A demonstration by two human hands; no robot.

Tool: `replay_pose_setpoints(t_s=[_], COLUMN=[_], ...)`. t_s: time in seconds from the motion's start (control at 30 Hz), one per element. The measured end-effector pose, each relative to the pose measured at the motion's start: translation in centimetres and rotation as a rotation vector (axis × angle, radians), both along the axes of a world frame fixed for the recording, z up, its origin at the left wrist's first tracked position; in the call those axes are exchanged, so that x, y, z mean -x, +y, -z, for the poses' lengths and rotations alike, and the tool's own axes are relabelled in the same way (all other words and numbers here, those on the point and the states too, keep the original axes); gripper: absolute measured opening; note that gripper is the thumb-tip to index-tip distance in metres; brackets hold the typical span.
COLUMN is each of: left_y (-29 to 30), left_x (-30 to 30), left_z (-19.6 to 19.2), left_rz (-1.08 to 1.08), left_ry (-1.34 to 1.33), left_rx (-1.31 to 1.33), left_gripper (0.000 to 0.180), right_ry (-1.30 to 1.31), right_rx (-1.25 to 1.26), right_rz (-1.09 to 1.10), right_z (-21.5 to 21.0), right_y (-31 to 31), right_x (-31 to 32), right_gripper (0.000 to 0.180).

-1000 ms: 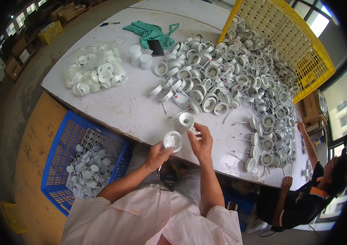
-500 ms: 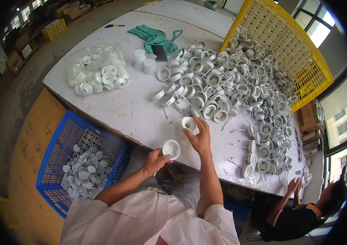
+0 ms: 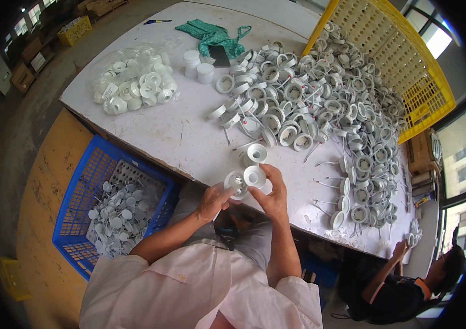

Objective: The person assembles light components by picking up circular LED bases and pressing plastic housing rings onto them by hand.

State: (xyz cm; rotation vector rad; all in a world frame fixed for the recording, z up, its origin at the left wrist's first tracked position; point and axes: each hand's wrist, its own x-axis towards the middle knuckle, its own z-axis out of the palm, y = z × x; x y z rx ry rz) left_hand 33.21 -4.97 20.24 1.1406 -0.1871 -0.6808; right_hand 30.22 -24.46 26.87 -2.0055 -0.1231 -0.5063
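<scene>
factory-like workshop: worktable (image 3: 156, 137) heaped with alike white round parts (image 3: 301, 142), yellow crate (image 3: 419, 116), blue basket (image 3: 76, 219), co-worker (image 3: 389, 299).

Left hand (image 3: 212, 204) holds a round white housing (image 3: 236, 185), right hand (image 3: 274, 196) a white cup (image 3: 254, 176) beside it. Spare cup (image 3: 256, 153) sits on desk (image 3: 189, 134). Blue crate (image 3: 78, 192) of white discs (image 3: 116, 222) at left.

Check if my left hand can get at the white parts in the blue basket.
Probably: the blue basket sits open to your left, nothing covering the white parts. But your left hand is holding a round white housing.
</scene>
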Motion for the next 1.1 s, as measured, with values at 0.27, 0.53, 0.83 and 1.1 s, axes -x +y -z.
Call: replay_pose_setpoints(t_s=[0.27,0.53,0.83,1.1], left_y=[-1.3,-1.1,-1.1,-1.3], left_x=[0.9,1.1,1.3,1.2], left_z=[-0.9,-1.4,-1.8,-1.2], left_rz=[-0.075,-0.086,-0.061,-0.08], left_ry=[-0.041,-0.116,-0.295,-0.265], left_rx=[-0.005,-0.081,-0.329,-0.36], left_gripper=[0.036,0.031,0.029,0.029], right_ry=[0.065,0.185,0.241,0.251], right_rx=[0.079,-0.294,-0.353,-0.358], right_rz=[-0.08,-0.048,0.08,0.124], right_z=[1.2,3.0,4.5,5.2], right_y=[1.7,1.3,2.4,2.8], right_x=[1.7,2.5,2.2,2.6], right_gripper=[0.074,0.062,0.021,0.02])
